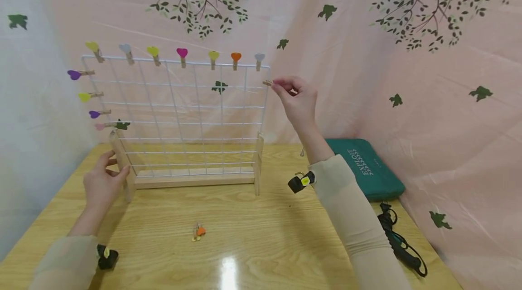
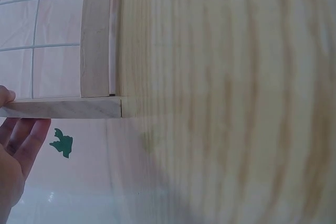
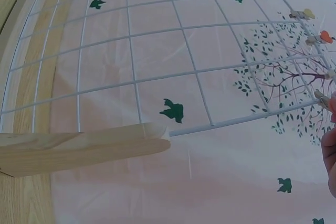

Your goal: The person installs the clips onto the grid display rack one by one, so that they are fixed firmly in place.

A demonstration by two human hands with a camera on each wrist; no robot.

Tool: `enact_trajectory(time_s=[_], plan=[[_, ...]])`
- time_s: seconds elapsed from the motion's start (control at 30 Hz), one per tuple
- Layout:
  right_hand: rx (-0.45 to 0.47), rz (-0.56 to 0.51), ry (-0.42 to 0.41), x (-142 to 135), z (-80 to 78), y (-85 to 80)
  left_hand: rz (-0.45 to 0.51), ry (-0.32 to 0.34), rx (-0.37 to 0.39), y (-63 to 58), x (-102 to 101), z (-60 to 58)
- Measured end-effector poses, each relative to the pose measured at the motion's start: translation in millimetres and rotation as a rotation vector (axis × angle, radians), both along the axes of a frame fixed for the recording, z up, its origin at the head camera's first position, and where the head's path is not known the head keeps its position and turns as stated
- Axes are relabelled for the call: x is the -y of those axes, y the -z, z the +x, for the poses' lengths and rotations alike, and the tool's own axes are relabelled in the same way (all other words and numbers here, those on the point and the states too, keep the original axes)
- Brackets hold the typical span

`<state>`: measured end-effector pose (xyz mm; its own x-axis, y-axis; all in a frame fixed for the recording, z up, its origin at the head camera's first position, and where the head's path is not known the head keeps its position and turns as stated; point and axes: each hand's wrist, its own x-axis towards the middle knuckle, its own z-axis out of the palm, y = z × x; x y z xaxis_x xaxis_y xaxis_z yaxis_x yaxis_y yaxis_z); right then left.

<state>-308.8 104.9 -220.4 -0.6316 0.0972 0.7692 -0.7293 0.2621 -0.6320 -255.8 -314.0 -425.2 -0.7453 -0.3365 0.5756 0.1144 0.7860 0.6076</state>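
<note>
A white wire grid (image 1: 195, 107) stands upright in a wooden stand (image 1: 195, 182). Heart-topped clothespins, such as a pink one (image 1: 182, 52) and an orange one (image 1: 236, 57), line its top edge; several more, including a purple one (image 1: 74, 75), sit along the left edge. My right hand (image 1: 301, 99) pinches a small wooden clothespin (image 1: 267, 83) at the upper right edge of the grid; fingertips hide its heart end. With thumb on one side and fingers on the other, my left hand (image 1: 102, 183) holds the stand's left wooden post (image 2: 63, 109).
A few loose clothespins (image 1: 199, 231) lie on the wooden table (image 1: 253, 222) in front of the stand. At the right are a green case (image 1: 367, 167) and a bundled black cord (image 1: 399, 240). A pink cloth with leaf prints hangs behind.
</note>
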Motion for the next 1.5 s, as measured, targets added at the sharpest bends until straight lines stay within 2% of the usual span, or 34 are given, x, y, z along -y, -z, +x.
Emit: enact_trajectory(time_s=[0.2,0.33,0.47,0.6,0.7,0.9,1.17,1.33,1.5], plan=[[-0.019,0.074,0.028,-1.7,4.2,1.4,0.003,-0.007,0.01,0.6,1.2,-1.5],[-0.028,0.079,0.011,-4.3,9.9,0.7,0.0,-0.008,0.013,1.1,1.5,-1.7],[-0.033,0.107,-0.022,-3.7,25.5,1.1,-0.002,0.001,-0.001,0.0,0.6,-0.9],[-0.018,0.223,-0.102,4.0,44.7,13.8,-0.005,0.007,-0.015,1.1,0.6,-0.7],[0.019,0.35,-0.165,11.8,50.7,37.5,-0.005,0.005,-0.019,2.3,1.0,-0.9],[0.108,0.582,-0.278,24.1,45.6,103.8,-0.008,0.006,-0.035,2.6,1.5,-1.8],[0.209,0.855,-0.499,51.6,56.5,180.9,-0.002,0.007,-0.026,-1.2,1.0,-1.1],[0.251,0.98,-0.602,68.0,64.7,215.7,-0.004,0.01,-0.029,-1.5,0.7,-1.0],[0.248,1.076,-0.676,80.0,69.6,233.4,-0.001,0.009,-0.026,-1.1,0.8,-1.2]])
